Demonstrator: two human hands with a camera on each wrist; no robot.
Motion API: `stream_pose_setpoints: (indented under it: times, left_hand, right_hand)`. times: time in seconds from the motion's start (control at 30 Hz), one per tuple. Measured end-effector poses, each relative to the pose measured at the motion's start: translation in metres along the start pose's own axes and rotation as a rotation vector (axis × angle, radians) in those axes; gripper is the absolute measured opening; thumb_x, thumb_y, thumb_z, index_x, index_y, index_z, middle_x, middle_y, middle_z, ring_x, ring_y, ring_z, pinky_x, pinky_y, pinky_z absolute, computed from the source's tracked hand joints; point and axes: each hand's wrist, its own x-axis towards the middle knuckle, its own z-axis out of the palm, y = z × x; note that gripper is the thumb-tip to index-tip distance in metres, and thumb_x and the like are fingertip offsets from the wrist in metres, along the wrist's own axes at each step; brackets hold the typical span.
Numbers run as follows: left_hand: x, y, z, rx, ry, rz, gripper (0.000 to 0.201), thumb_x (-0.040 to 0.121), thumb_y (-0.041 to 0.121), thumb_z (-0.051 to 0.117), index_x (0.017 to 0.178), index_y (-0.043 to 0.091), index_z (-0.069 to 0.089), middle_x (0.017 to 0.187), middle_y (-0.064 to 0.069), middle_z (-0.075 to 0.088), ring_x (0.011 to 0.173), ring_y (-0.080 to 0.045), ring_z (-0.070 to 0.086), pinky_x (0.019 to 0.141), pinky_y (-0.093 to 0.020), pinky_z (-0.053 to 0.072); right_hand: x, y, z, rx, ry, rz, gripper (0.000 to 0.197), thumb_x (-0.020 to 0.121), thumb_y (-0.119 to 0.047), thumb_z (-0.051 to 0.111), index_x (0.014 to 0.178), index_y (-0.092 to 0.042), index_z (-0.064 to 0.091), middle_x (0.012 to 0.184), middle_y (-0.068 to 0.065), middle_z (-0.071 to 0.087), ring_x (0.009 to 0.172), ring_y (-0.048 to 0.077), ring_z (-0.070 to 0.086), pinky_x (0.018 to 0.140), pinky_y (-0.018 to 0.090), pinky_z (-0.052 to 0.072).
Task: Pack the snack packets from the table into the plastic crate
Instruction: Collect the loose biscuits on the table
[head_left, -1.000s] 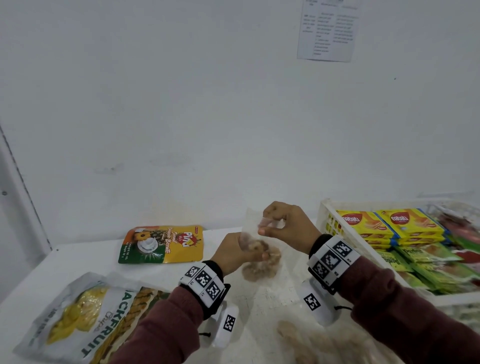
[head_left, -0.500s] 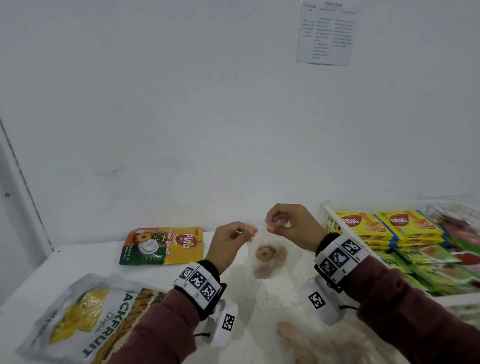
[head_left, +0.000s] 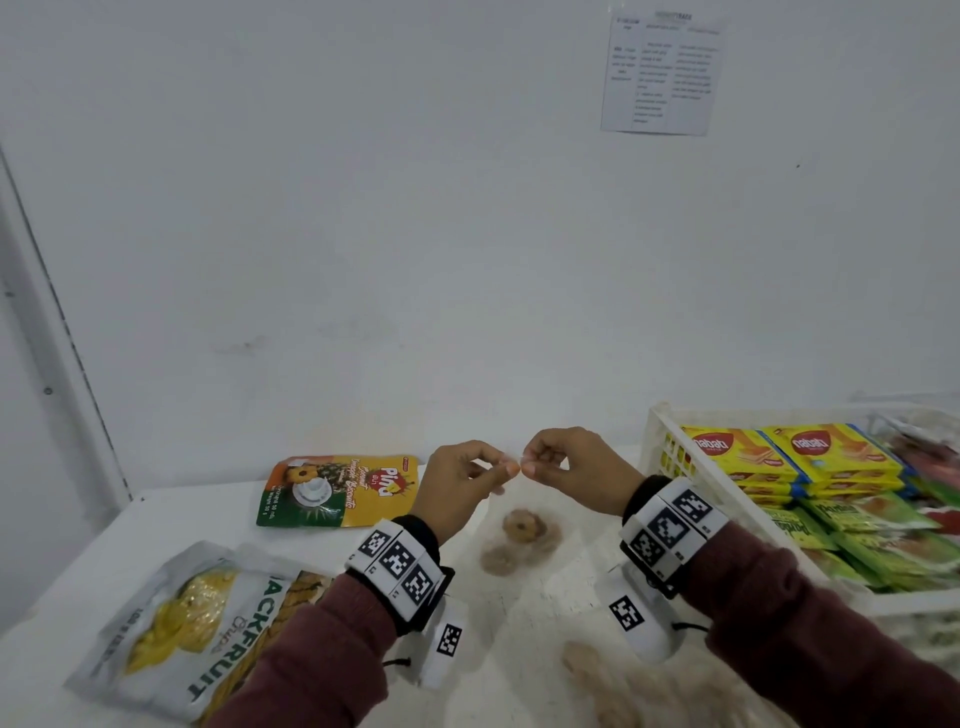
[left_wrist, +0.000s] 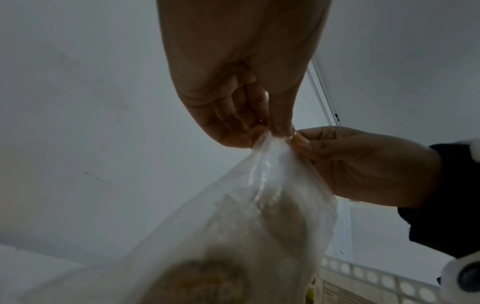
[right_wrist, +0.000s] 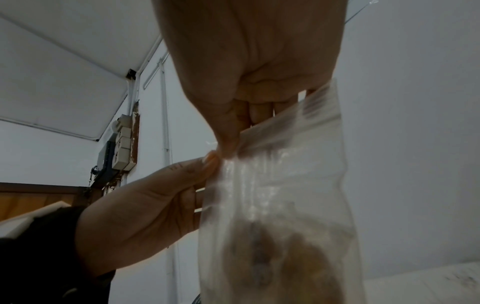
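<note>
- Clear plastic bag of biscuits (head_left: 522, 530): see-through film, a few round brown ring-shaped biscuits sunk to the bottom; top edge flat with a printed strip along it, seen in the right wrist view.
- Bag hangs in the air above the white table (head_left: 130, 540), held by its top edge at centre frame, between the two wrists.
- Left hand (head_left: 457, 486): thumb and forefinger pinch the bag's top edge; other fingers curled in.
- Right hand (head_left: 569, 467): same pinch on the top edge, its fingertips touching those of the left.
- White plastic crate (head_left: 670, 462) at 3 o'clock from the bag, just beside the right wrist; holds yellow Nabati wafer packs (head_left: 826, 449) at its far side and green packets (head_left: 852, 525) nearer.
- Pina pineapple biscuit pouch (head_left: 337, 488) flat on the table at 9 o'clock from the bag.
- Jackfruit chips bag (head_left: 192, 629) at 7 o'clock, partly under the left sleeve (head_left: 317, 660).
- More biscuits in clear film (head_left: 613, 680) on the table at 5 o'clock, blurred.
- Printed sheet (head_left: 662, 73) on the wall at 1 o'clock.
</note>
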Motion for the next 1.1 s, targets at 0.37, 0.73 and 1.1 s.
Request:
stream_pose_setpoints:
  times: [0.37, 0.73, 1.1]
  left_hand:
    - [-0.009, 0.001, -0.003, -0.04, -0.015, 0.013, 0.016, 0.085, 0.006, 0.064, 0.07, 0.013, 0.062, 0.068, 0.006, 0.063, 0.058, 0.006, 0.054, 0.063, -0.009, 0.043]
    - [-0.028, 0.008, -0.003, -0.324, -0.033, -0.042, 0.019, 0.093, 0.001, 0.048, 0.075, 0.007, 0.047, 0.072, -0.002, 0.071, 0.069, -0.007, 0.07, 0.064, -0.013, 0.05]
    - [-0.053, 0.017, -0.007, -0.26, 0.036, -0.064, 0.019, 0.094, 0.011, 0.049, 0.076, 0.012, 0.044, 0.067, 0.006, 0.073, 0.07, -0.004, 0.07, 0.069, -0.019, 0.05]
  right_hand:
    - [-0.008, -0.009, 0.015, -0.172, 0.088, -0.031, 0.015, 0.094, -0.025, 0.05, 0.094, -0.015, 0.061, 0.069, -0.022, 0.049, 0.064, -0.01, 0.042, 0.094, 0.031, 0.032]
    - [-0.026, -0.019, 0.018, -0.111, 0.189, 0.018, 0.02, 0.077, -0.052, 0.047, 0.076, -0.033, 0.053, 0.071, -0.042, 0.053, 0.072, -0.01, 0.051, 0.086, 0.028, 0.023]
    - [-0.058, -0.022, 0.02, -0.122, 0.267, 0.031, 0.017, 0.084, -0.044, 0.055, 0.072, -0.032, 0.054, 0.069, -0.037, 0.057, 0.081, -0.017, 0.05, 0.09, 0.037, 0.038]
